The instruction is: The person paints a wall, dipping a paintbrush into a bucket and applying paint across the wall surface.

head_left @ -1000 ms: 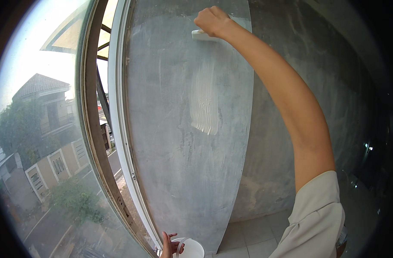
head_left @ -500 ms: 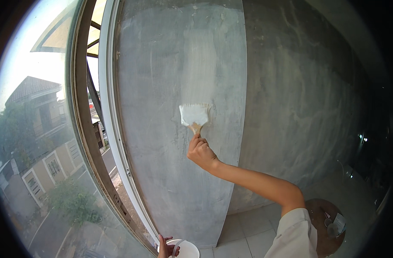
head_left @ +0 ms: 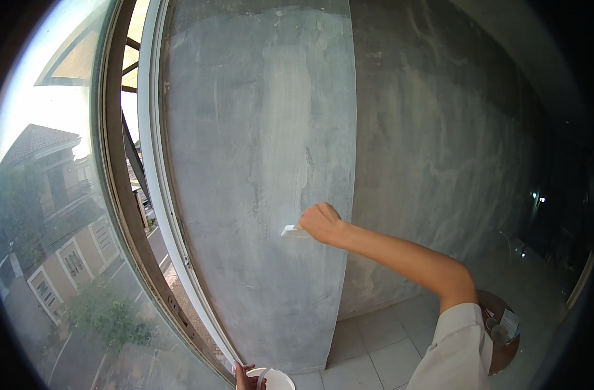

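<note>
My right hand (head_left: 322, 222) is closed round the handle of a wide paintbrush near the middle of a grey wall panel (head_left: 232, 182). Only a white corner of the paintbrush (head_left: 290, 231) shows; the hand hides the rest, and I cannot tell whether the bristles touch the wall. Above it runs a pale, wet-looking upright streak (head_left: 286, 110). At the bottom edge my left hand (head_left: 246, 378) has its fingers curled at the handle of a white bucket (head_left: 278, 379). What is inside the bucket is mostly cut off by the frame.
A white window frame (head_left: 155, 162) and a glass pane (head_left: 56, 214) border the panel on the left, with houses outside. A darker wall (head_left: 433, 162) adjoins on the right. Behind my right elbow, a round brown table (head_left: 505, 354) carries small items. Pale floor tiles (head_left: 375, 351) lie below.
My right hand has moved down and slightly right with the paintbrush, whose head has turned from pointing up to mostly hidden. The pale streak reaches lower. The whole view has shifted slightly.
</note>
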A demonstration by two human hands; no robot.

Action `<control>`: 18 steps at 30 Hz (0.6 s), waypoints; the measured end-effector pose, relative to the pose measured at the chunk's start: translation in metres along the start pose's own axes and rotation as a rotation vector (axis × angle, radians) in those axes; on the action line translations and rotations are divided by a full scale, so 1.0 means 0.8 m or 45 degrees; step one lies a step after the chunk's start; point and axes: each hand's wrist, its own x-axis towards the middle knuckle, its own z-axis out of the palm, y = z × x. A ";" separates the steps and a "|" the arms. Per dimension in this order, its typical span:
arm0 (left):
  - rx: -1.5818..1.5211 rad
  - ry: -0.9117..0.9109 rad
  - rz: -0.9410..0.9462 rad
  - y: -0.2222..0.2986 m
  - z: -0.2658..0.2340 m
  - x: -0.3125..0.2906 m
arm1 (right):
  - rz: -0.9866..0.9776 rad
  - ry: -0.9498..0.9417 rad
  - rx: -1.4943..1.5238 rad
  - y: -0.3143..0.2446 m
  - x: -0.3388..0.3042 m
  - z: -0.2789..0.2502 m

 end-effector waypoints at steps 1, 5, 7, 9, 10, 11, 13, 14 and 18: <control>-0.003 0.020 -0.022 0.000 0.002 -0.001 | 0.055 -0.050 0.007 0.029 0.017 -0.028; -0.024 0.067 -0.056 -0.003 0.009 0.006 | 0.211 0.045 -0.299 0.135 0.077 -0.125; -0.044 0.073 -0.103 0.006 0.020 -0.004 | 0.244 0.159 -0.422 0.178 0.098 -0.173; -0.056 0.068 -0.108 0.003 0.020 0.002 | 0.344 0.229 -0.583 0.207 0.114 -0.223; -0.065 0.059 -0.121 -0.004 0.020 0.007 | 0.403 0.230 -0.614 0.223 0.122 -0.244; 0.046 0.013 -0.013 -0.022 0.011 0.017 | 0.380 0.335 -0.626 0.240 0.128 -0.264; -0.023 0.022 -0.017 -0.027 0.013 0.025 | 0.351 0.446 -0.628 0.252 0.133 -0.288; -0.090 0.024 -0.027 -0.028 0.015 0.025 | 0.363 0.547 -0.692 0.255 0.135 -0.296; 0.003 0.018 0.033 -0.021 0.031 0.024 | 0.496 0.742 -0.755 0.271 0.142 -0.259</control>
